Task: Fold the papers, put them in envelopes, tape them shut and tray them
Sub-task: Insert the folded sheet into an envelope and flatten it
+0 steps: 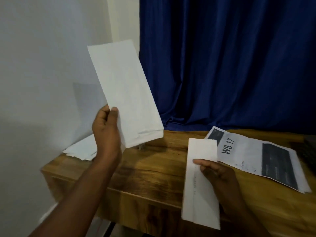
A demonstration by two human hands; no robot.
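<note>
I see my left hand [106,127] raised above the left end of the surface [153,165], its thumb and fingers [114,112] pinching the lower left edge of a white envelope [124,93]. The envelope stands tilted in the air, its top leaning left, clear of the wood. My right hand [217,173] is low at the near right, thumb on top and fingers curled beneath a folded paper [200,182]. That paper is a long white strip running from the near edge up toward the stack; a faint line of small print runs along its length, too small to read.

Around them: a stack of printed sheets [253,158] lies just beside the folded paper on the right, and the paper's far end overlaps the stack's left corner. The top sheet reads "WS 17" in large dark letters, turned sideways, with dark photo blocks above and below it; the smaller lines under the heading are blurred. A pile of white sheets or envelopes [80,149] sits on the far left corner of the surface, partly hidden behind my left wrist. A dark object [310,151] shows at the right edge, cut off by the frame. A blue curtain [222,62] hangs behind the surface, a white wall [42,65] to its left.
</note>
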